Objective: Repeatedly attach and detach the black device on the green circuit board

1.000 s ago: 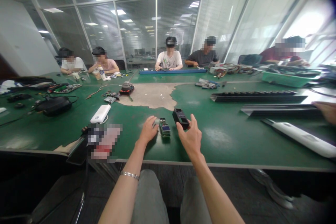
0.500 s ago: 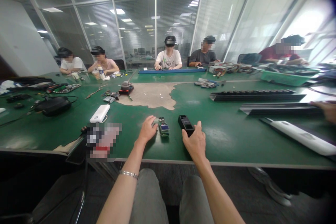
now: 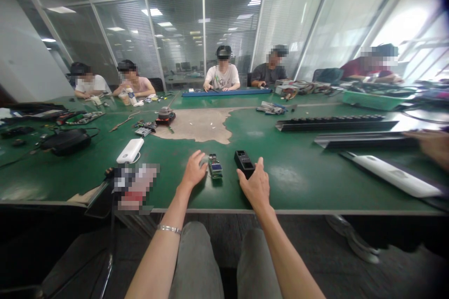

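The black casing (image 3: 244, 164) now lies lowered near the tabletop's (image 3: 298, 187) front edge, right hand (image 3: 257, 188) grasping it; left hand (image 3: 194, 172) touches a circuit board (image 3: 215, 168), grip unclear.

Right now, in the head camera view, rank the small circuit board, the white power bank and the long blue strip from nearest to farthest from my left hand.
1. small circuit board: just right of the left hand, at its fingertips.
2. white power bank: off to the left and a little farther out.
3. long blue strip: far across, at the opposite side.
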The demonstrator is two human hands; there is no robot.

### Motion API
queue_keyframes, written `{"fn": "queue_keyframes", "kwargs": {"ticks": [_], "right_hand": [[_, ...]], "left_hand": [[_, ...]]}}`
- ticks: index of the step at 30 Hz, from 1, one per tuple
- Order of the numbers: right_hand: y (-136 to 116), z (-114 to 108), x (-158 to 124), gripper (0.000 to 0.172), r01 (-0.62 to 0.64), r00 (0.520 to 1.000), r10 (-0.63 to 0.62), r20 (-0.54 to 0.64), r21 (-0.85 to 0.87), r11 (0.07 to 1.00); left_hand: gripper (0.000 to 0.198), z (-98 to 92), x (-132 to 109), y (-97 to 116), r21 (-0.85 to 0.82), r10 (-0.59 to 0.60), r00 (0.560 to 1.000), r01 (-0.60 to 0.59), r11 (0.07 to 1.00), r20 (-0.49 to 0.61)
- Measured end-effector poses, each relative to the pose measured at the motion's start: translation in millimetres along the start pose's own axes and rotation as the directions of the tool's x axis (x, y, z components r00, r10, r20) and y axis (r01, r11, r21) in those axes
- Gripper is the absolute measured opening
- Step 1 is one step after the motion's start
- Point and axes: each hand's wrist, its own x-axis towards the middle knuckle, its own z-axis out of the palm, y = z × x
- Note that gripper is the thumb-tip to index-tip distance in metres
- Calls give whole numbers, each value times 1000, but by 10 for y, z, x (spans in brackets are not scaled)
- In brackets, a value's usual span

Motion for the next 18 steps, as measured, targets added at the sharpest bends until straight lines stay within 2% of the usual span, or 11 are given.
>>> {"fn": "queue_keyframes", "kwargs": {"ticks": [10,15,18], "right_hand": [[-36,-16,-5,78,111,993,-109,-35,59,992],[-127,-60,-7,75,55,998,-55,-10,76,996],[-265,-106,16,76,-15,1000,14,5,146,989]], "left_hand": [[41,28,-13,-51,-8,8,1000,-8,1000,-21],[40,34,-1,-62,-23,5,1000,-6,1000,-17],[40,36,7,-61,-28,3,1000,-4,1000,-10]]}}
